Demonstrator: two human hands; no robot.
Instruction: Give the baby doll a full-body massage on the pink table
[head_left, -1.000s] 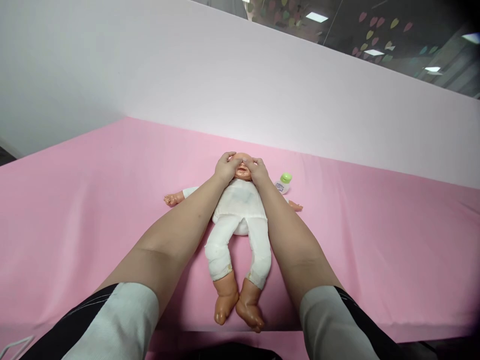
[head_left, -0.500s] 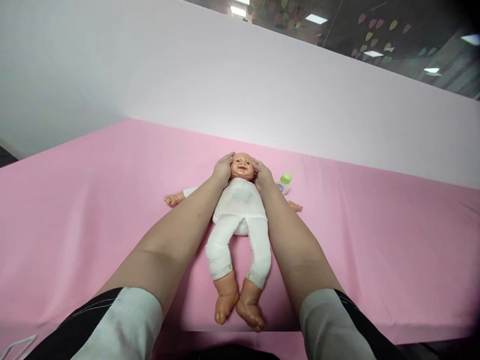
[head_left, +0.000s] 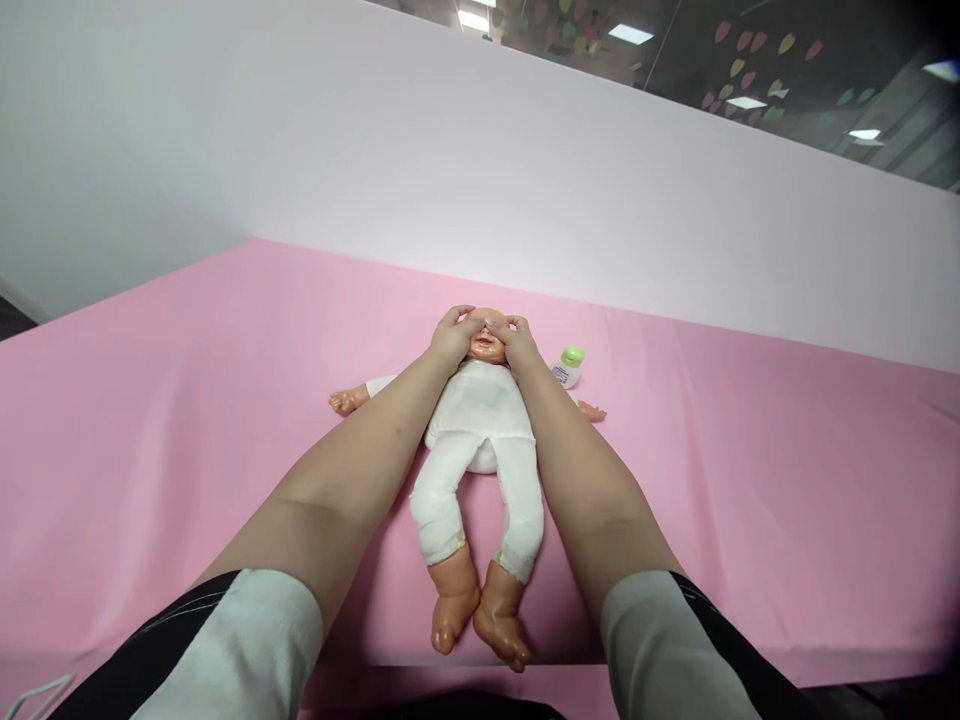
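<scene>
A doll (head_left: 481,400) in white cloth is shown lying on its back at the middle of the bed-like surface; its torso is taken as the centre of the dial. The head (head_left: 487,348) is placed at 12 o'clock, the two bare feet (head_left: 454,605) at 6, and the small hands at about 9 and 3. The head is framed by two bare hands. The left hand (head_left: 453,338), at 11 o'clock, is laid open along one side of the head with its fingers curved; the right hand (head_left: 519,345), at 1 o'clock, is set likewise on the other side. The eyes are covered by the two thumbs, whose tips nearly meet at the middle; the mouth is left visible below. How firmly the head is pressed cannot be told. Between 2 and 3 o'clock, just beside the right forearm, a small bottle (head_left: 567,370) with a green cap (head_left: 573,355) is seen. The surface is covered by a pink sheet (head_left: 195,420). It is bounded toward 12 o'clock by a white wall (head_left: 450,170), above which, between 1 and 2, dark glazing (head_left: 675,70) dotted with heart-shaped stickers (head_left: 786,44) is seen. The forearms are met by black-and-white sleeves (head_left: 255,630) between 7 and 8 and between 4 and 5.
</scene>
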